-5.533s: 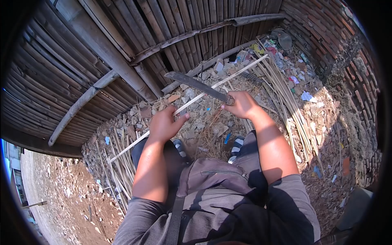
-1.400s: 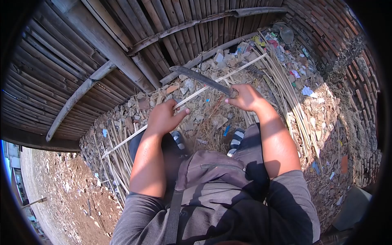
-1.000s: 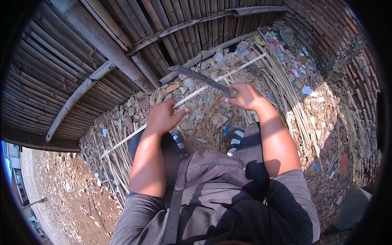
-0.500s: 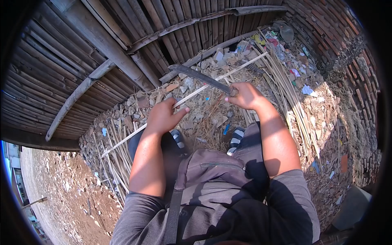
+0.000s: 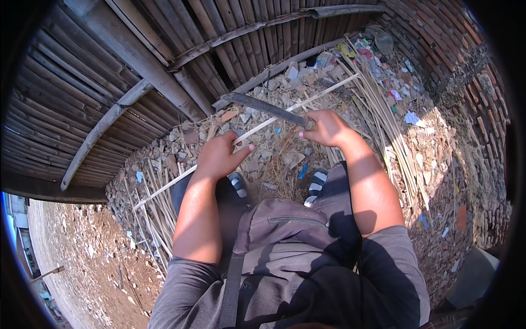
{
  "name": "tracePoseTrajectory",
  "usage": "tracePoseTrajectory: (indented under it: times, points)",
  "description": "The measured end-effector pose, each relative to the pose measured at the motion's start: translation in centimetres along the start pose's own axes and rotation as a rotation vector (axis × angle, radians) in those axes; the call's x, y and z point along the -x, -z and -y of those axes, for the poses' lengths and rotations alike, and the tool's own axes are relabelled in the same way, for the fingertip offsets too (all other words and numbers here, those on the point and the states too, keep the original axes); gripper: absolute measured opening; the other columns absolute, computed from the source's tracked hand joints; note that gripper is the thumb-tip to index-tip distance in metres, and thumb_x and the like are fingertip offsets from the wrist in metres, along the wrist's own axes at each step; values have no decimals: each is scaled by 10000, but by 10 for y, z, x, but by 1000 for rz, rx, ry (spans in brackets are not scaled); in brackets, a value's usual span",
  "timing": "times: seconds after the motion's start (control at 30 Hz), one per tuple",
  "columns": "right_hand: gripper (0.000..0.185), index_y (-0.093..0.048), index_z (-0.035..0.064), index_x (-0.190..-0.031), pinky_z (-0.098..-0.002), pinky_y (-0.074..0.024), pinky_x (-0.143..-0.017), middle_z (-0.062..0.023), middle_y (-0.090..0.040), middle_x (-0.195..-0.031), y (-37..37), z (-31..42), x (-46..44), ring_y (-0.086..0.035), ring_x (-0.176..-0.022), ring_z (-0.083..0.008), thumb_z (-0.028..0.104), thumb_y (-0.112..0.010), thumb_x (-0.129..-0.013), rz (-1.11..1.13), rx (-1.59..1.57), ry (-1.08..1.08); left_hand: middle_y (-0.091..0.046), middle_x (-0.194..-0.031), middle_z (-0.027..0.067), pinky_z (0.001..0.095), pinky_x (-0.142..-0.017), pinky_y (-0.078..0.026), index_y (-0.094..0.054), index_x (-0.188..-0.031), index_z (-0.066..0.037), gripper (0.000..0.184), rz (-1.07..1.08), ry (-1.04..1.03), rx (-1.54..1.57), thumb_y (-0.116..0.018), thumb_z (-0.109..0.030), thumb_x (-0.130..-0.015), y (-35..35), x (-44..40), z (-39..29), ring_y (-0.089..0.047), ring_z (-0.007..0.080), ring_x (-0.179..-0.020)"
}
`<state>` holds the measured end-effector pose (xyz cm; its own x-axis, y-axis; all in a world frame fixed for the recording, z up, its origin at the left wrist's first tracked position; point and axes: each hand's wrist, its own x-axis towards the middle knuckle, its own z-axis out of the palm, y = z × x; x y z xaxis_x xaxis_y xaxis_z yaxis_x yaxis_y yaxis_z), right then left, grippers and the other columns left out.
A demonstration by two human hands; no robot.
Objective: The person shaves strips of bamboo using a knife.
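Note:
My left hand (image 5: 219, 154) is closed around a long, pale bamboo strip (image 5: 315, 97), which runs diagonally from lower left to upper right. In my right hand (image 5: 327, 128) is the handle end of a machete (image 5: 263, 105); the fingers are wrapped round it and hide the handle. The dark blade points left and crosses the strip just beyond my left hand. Whether the edge touches the strip, I cannot tell.
Bundles of cut bamboo strips (image 5: 392, 137) lie at the right, with more strips (image 5: 159, 211) at the left. A bamboo slat wall (image 5: 71, 118) stands ahead, a brick wall (image 5: 493, 120) at the right. Rubble and litter cover the ground around my sandals (image 5: 316, 186).
The machete blade has tilted, its tip a little lower and further left. My right hand has shifted slightly left. My left hand keeps its hold on the bamboo strip.

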<state>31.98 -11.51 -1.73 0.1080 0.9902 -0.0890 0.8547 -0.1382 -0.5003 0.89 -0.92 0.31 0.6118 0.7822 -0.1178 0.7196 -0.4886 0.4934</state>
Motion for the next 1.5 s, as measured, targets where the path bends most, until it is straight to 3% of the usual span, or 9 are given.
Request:
tracePoseTrajectory:
  times: [0.23, 0.37, 0.53, 0.63, 0.87, 1.07, 1.17, 1.5]
  points:
    - [532, -709, 34, -1161, -465, -558, -900, -245, -729, -1035, -3, -2, 0, -697, -1017, -434, 412, -857, -817, 12, 31, 16, -718, -843, 210, 495, -780, -548, -690, -1028, -4, 614, 32, 10, 20, -754, -592, -866, 1, 0, -1, -720, 416, -863]
    - [554, -712, 44, -1193, -461, -558, -914, -245, -732, -1077, -2, -2, -1, -698, -1044, -428, 424, -855, -816, 41, 33, 28, -695, -805, 180, 460, -745, -532, -708, -1073, -8, 583, 28, 0, 12, -788, -547, -867, -1, 0, 0, -715, 361, -815]
    - [540, -713, 45, -1182, -465, -561, -902, -223, -745, -1004, -5, -4, -1, -711, -1008, -417, 415, -854, -815, 17, 33, 41, -696, -808, 188, 464, -741, -529, -704, -1066, 1, 585, 31, -19, 18, -791, -541, -866, -4, 0, 3, -713, 366, -814]
    - [533, -715, 47, -1178, -463, -562, -900, -211, -749, -961, -2, -1, -2, -716, -991, -410, 413, -852, -816, 37, 36, 37, -725, -868, 215, 494, -788, -552, -706, -1046, -1, 631, 68, -12, 8, -751, -605, -866, -1, 0, 0, -724, 413, -875]
    - [528, -722, 69, -1198, -463, -562, -900, -194, -751, -949, -6, -4, -3, -724, -981, -396, 417, -848, -822, 20, 59, 39, -695, -812, 205, 470, -746, -527, -687, -1045, 13, 587, 66, -19, 20, -791, -537, -866, -2, 1, 0, -711, 379, -808]
    - [549, -717, 68, -1227, -447, -561, -931, -194, -752, -981, -1, 1, -1, -722, -1012, -385, 414, -851, -822, 81, 32, -6, -708, -846, 210, 464, -770, -535, -693, -1079, 11, 600, 92, -13, 21, -794, -539, -862, -2, 0, 1, -722, 377, -842]
    - [437, -739, 81, -1111, -451, -555, -879, -215, -740, -1005, -3, 2, 0, -713, -983, -398, 352, -876, -797, 33, 1, 1, -713, -867, 214, 462, -785, -539, -693, -1094, 10, 606, 92, -16, 18, -796, -539, -861, -2, 1, 1, -726, 378, -860]
    - [520, -722, 72, -1202, -444, -555, -941, -204, -750, -1055, 0, 4, 0, -711, -1052, -387, 390, -859, -815, 66, 48, -20, -710, -857, 203, 456, -778, -541, -694, -1112, 7, 605, 95, -16, 18, -801, -534, -862, -2, 1, 0, -725, 368, -847]
